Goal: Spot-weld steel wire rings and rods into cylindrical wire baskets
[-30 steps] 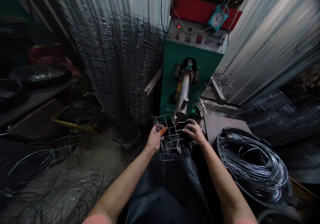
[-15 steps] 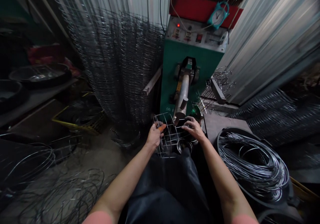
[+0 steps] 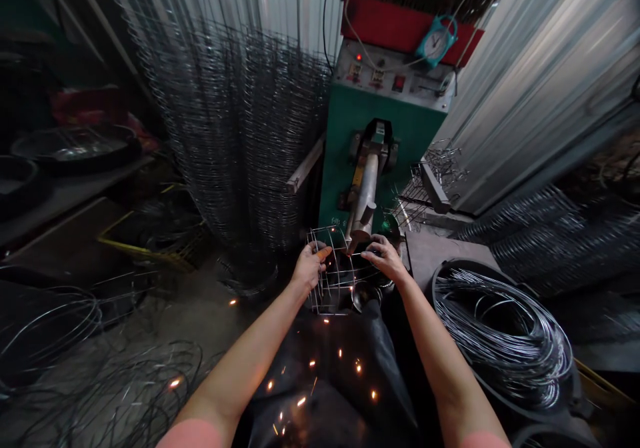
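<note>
In the head view, my left hand (image 3: 308, 267) is closed on the left side of a wire grid frame (image 3: 339, 280), with an orange cover (image 3: 324, 254) on the thumb. My right hand (image 3: 385, 260) pinches a thin wire at the frame's right side; its fingertips partly hide where that wire runs. Between both hands, the tip of the metal electrode arm (image 3: 367, 181) of a green spot welder (image 3: 340, 128) meets the frame. Glowing sparks (image 3: 359, 367) scatter over the dark apron (image 3: 330, 395) on my lap.
Tall stacks of wire rings (image 3: 270, 135) stand left of the welder. A coil of wire (image 3: 505, 328) fills a black round container at right, beside a flat board (image 3: 450, 255). Loose wires (image 3: 135, 388) litter the floor at left, near a yellow crate (image 3: 145, 251).
Bright sparks have appeared around the frame, over the apron and the floor. The electrode tip now meets the wire. Both hands have kept nearly the same place, and the view has shifted slightly.
</note>
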The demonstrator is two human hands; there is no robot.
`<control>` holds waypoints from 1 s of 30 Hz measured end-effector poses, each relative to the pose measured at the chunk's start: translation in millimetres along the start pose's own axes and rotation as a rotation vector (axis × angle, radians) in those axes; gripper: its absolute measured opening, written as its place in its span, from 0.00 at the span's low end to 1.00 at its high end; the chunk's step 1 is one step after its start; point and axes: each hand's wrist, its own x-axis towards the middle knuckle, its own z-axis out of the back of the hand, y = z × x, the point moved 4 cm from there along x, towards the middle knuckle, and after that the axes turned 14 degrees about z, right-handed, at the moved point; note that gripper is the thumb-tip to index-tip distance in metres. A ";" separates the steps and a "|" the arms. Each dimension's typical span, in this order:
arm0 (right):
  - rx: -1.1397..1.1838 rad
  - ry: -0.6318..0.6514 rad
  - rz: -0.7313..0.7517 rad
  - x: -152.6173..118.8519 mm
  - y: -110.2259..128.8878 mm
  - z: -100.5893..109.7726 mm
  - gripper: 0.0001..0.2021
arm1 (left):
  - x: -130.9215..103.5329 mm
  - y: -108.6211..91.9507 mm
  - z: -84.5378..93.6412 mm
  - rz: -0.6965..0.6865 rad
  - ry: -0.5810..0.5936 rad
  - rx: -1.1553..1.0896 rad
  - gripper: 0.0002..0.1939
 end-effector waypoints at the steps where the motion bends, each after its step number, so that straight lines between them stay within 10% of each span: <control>1: -0.001 0.003 -0.001 0.2 0.1 0.5 0.14 | 0.7 0.1 -0.3 0.000 0.006 -0.002 0.22; 30: -0.129 -0.052 0.011 -9.4 13.0 2.3 0.12 | -1.8 -1.9 2.0 0.014 0.030 0.178 0.21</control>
